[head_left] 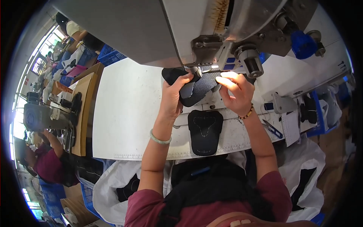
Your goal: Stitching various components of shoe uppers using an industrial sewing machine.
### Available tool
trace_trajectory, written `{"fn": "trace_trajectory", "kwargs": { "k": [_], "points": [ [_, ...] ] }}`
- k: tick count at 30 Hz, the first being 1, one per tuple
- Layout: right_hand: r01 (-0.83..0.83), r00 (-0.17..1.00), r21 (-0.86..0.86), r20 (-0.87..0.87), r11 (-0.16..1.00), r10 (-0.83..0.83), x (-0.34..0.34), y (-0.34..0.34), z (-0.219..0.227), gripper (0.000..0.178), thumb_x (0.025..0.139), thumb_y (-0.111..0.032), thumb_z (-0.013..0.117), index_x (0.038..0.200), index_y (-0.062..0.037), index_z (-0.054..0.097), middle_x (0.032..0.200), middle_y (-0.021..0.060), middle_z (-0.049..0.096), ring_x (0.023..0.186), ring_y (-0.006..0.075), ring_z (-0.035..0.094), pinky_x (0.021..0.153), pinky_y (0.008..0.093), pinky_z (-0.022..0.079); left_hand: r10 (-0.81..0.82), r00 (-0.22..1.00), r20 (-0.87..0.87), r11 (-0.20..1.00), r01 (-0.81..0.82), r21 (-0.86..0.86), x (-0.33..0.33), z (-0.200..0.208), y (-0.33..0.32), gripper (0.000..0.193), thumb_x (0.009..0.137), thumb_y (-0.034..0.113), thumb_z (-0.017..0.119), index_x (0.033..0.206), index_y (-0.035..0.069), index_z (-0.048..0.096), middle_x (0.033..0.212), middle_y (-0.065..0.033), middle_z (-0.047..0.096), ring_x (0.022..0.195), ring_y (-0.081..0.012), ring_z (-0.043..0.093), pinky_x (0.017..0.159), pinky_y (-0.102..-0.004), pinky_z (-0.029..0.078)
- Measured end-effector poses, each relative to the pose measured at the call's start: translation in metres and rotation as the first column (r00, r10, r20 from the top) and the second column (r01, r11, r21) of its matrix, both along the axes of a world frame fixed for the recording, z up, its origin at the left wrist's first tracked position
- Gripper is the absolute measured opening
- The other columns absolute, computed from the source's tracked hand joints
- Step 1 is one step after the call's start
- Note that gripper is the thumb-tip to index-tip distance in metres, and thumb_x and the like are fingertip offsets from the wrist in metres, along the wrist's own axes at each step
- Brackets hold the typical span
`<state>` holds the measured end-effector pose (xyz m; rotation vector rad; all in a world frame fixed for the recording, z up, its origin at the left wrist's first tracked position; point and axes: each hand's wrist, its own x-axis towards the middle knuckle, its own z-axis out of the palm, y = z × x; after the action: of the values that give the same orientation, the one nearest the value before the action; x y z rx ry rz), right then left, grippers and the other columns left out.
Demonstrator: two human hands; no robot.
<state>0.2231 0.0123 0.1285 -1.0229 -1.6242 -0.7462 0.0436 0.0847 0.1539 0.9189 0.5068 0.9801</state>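
Observation:
Under the head of a white sewing machine (185, 30) lies a black and grey fabric piece (204, 87), its grey face textured. My left hand (174, 94) is closed on the piece's left side, thumb on top, where a black flap folds up. At the right edge, my right hand (236, 92) has its thumb and forefinger pinched together on the fabric. The needle area is partly hidden by the machine head and the work. Nearer to me, a black tongue-shaped piece (205, 134) with pale outline marks lies flat on the white table (128, 109).
Thread snips (272, 129) lie at the right beside a white card (290, 128). A ruler strip (140, 156) runs along the table's front edge. White cloth bags (113, 181) hang below. At the left, another person (47, 164) sits by a machine.

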Motion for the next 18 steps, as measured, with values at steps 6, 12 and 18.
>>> {"fn": "trace_trajectory", "kwargs": {
  "k": [6, 12, 18],
  "points": [
    [0.018, 0.999, -0.034, 0.043, 0.999, -0.016, -0.002, -0.005, 0.001, 0.03, 0.066, 0.005, 0.064, 0.093, -0.0081, 0.063, 0.092, 0.0069, 0.062, 0.067, 0.0189, 0.062, 0.053, 0.0251, 0.049, 0.036, 0.999, 0.018, 0.999, -0.036, 0.012, 0.002, 0.002, -0.009, 0.016, 0.082, 0.004, 0.058, 0.097, -0.002, 0.061, 0.089, -0.0059, 0.063, 0.078, -0.0115, 0.062, 0.068, -0.024, 0.051],
    [-0.012, 1.0, -0.063, -0.002, 0.998, 0.012, 0.001, -0.002, -0.001, 0.033, 0.065, 0.008, 0.064, 0.094, -0.0067, 0.063, 0.092, 0.0074, 0.063, 0.068, 0.0187, 0.062, 0.054, 0.025, 0.049, 0.132, 0.991, 0.021, 0.963, -0.133, 0.234, 0.008, -0.006, -0.015, 0.015, 0.081, 0.006, 0.061, 0.095, 0.002, 0.06, 0.088, -0.002, 0.061, 0.08, -0.0097, 0.056, 0.074, -0.0235, 0.045],
    [0.002, 1.0, -0.054, -0.019, 0.999, -0.003, 0.0, -0.002, -0.002, 0.034, 0.065, 0.008, 0.063, 0.095, -0.0072, 0.063, 0.092, 0.0071, 0.063, 0.068, 0.0187, 0.061, 0.054, 0.0255, 0.049, 0.202, 0.979, -0.038, 0.926, -0.178, 0.332, 0.008, -0.004, -0.016, 0.016, 0.082, 0.003, 0.056, 0.097, 0.002, 0.059, 0.091, -0.0025, 0.06, 0.082, -0.0101, 0.057, 0.076, -0.0234, 0.046]
  ]
}}
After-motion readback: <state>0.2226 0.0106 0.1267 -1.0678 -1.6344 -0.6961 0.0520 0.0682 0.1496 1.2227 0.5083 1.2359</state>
